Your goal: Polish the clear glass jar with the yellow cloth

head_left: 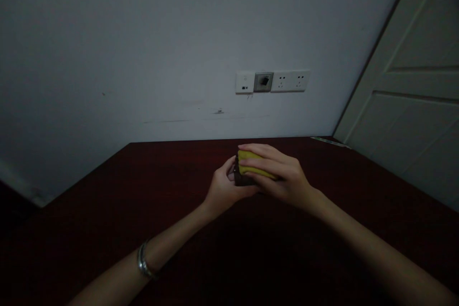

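Note:
My left hand [224,188] is closed around a small, dark brown, boxy object [243,180], holding it a little above the table. Its thumb runs along the near side and its fingers reach behind the left end. In my right hand [283,172] is a yellow cloth [247,155], gripped under bent fingers and pressed against the top and right part of the dark object. Much of the object is hidden by the cloth and both hands, and the dim light keeps me from telling its exact kind.
Both hands are over a dark red table [172,172]. Behind it rises a pale wall [161,48] with a row of sockets [289,81]. A white panelled door [412,105] borders the right side. A flat narrow strip [330,142] lies at the far right table edge.

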Demonstrator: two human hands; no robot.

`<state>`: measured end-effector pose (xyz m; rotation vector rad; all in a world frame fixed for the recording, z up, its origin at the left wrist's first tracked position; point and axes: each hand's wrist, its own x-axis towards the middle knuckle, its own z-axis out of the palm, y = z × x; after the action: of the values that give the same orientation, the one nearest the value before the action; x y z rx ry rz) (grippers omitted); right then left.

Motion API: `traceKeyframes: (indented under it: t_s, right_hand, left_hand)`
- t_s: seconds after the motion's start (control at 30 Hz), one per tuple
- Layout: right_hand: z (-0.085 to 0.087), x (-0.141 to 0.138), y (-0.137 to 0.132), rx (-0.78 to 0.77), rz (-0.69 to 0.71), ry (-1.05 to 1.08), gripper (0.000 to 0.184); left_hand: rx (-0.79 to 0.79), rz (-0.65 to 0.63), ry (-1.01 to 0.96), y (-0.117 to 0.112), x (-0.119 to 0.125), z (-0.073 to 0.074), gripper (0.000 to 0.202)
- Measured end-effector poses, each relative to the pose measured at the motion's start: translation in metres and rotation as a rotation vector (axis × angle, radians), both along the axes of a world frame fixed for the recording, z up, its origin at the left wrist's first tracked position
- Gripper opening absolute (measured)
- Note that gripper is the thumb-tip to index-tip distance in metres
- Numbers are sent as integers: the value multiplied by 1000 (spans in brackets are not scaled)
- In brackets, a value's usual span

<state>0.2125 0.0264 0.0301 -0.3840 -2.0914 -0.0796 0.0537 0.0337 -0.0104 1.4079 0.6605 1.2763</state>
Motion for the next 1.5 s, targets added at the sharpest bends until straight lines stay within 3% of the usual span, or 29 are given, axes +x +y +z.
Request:
traceKeyframes:
  t_s: [0.13, 0.33, 0.43, 0.67, 0.77, 0.97, 1.07, 1.17, 1.4, 1.5]
  right_hand:
    - [0, -1, 2, -132, -70, 146, 27]
    - [-4, -3, -6, 129, -60, -195, 28]
    - [-4, -3, -9, 159, -74, -233, 29]
    - [3, -2, -3, -127, -69, 93, 21]
    - [3, -2, -1, -185, -87, 162, 20]
    - [-1, -4, -9, 158, -102, -283, 26]
    - [-2, -5, -10, 203, -110, -321, 27]
    - [-1, -3, -5, 96, -54, -177, 25]
    - [6, 4, 7, -418, -56, 179, 21]
    - [7, 3, 4, -405, -64, 170, 24]
  left_hand:
    - [-6, -47, 9, -2, -1, 1, 70]
    - [119, 87, 67, 6, -1, -5, 66]
    - [145, 103, 103, 7, -1, -5, 66]
    - [145, -21, 100, -1, -2, 1, 77]
    - [175, -4, 128, -1, -2, -2, 78]
    - [190, 102, 78, 8, -1, -11, 65]
    - [210, 125, 87, 10, -2, -13, 66]
    - [172, 87, 98, 6, -2, -8, 73]
    - [133, -57, 128, -4, -5, 0, 82]
    - [133, -66, 129, -5, -5, 0, 86]
